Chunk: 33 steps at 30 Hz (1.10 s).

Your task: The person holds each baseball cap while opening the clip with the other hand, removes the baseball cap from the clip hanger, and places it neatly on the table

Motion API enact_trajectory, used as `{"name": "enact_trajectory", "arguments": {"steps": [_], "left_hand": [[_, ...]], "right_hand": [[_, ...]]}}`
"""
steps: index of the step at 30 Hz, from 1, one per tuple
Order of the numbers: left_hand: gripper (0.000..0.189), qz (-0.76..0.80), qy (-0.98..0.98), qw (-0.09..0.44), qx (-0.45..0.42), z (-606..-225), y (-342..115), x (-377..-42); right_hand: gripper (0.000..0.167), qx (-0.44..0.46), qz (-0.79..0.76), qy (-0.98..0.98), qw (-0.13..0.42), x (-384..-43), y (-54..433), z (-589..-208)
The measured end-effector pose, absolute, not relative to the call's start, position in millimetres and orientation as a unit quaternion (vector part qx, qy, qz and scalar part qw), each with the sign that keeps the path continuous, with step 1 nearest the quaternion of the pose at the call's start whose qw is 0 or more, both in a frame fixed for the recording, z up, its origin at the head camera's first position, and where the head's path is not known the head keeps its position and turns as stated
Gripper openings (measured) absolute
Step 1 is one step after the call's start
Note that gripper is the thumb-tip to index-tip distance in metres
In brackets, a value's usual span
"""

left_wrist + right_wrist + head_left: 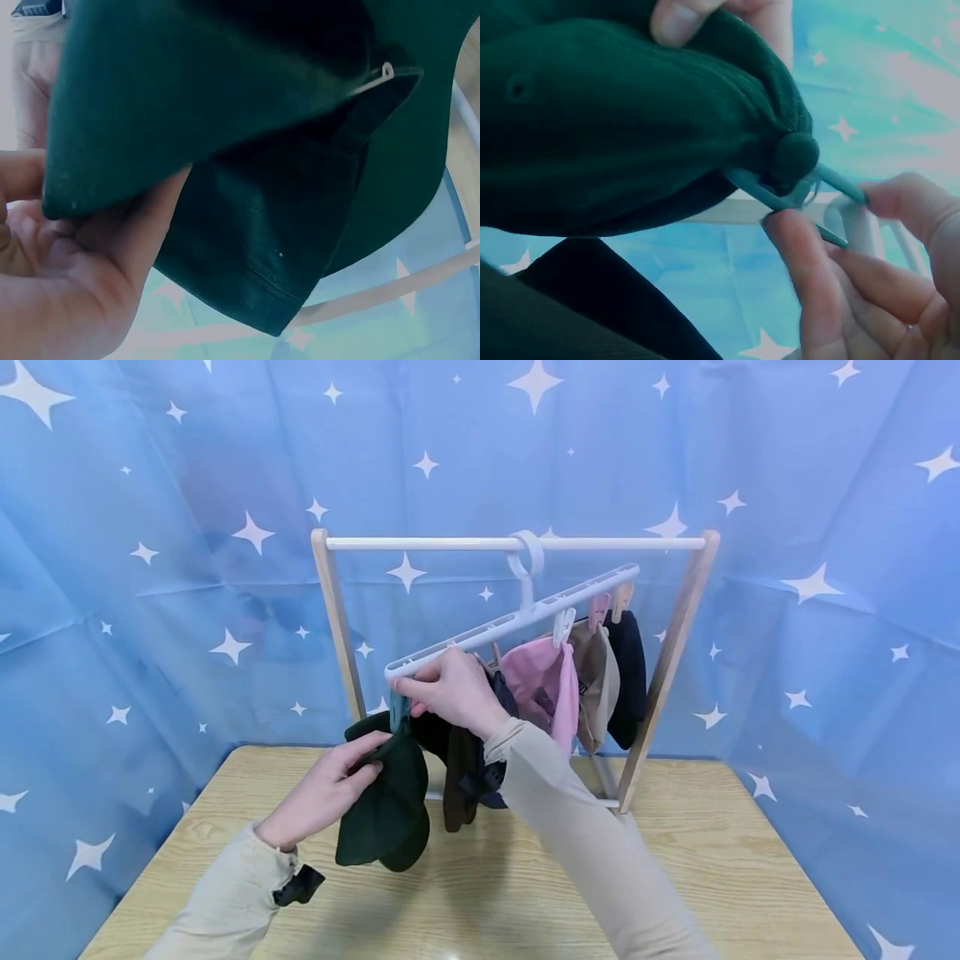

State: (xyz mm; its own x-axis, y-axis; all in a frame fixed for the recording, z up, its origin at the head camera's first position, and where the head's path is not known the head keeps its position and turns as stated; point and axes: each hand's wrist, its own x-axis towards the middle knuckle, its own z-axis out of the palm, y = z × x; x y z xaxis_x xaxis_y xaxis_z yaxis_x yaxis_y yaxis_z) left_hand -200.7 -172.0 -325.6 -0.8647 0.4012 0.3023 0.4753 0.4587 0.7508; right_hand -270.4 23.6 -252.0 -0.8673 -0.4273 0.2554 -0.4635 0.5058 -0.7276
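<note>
A dark green cap [384, 806] hangs at the low left end of a tilted white clip hanger [517, 620]. My left hand [330, 792] grips the cap's edge, thumb on the near side. With thumb and fingers my right hand [459, 692] pinches the handles of a teal clothespin [398, 713] on that end. In the right wrist view the clothespin [754, 189] straddles the fabric by the cap's top button [796, 156]; whether it bites firmly I cannot tell. The left wrist view shows the cap's inside and brim [409, 172] above the left palm.
Further along the hanger hang a dark brown cap [459, 781], a pink cap [534, 667], a beige cap [597, 681] and a black cap [628, 681], each from clothespins. The hanger's ring sits on the white rail [435, 543] of a wooden-sided rack [339, 618] on a wooden table [720, 860].
</note>
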Motion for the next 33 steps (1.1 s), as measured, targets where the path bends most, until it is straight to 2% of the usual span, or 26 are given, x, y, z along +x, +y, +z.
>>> {"name": "enact_trajectory", "arguments": {"steps": [6,10,17,25,33], "left_hand": [[0.034,-0.479,-0.843,0.033,-0.242,-329,-173,-203],[0.034,-0.501,-0.833,0.030,-0.234,-331,-173,-202],[0.034,-0.504,-0.832,0.029,-0.230,-333,-174,-200],[0.035,-0.509,-0.832,0.006,-0.222,-337,-176,-198],[0.037,-0.510,-0.839,0.011,-0.190,-345,-182,-194]], "right_hand": [[0.044,0.293,0.361,-0.878,0.115,-268,19,-254],[0.042,0.300,0.337,-0.882,0.136,-268,15,-254],[0.030,0.292,0.321,-0.890,0.140,-270,14,-250],[0.032,0.278,0.318,-0.896,0.138,-272,11,-248],[0.029,0.275,0.311,-0.900,0.131,-275,10,-246]]}}
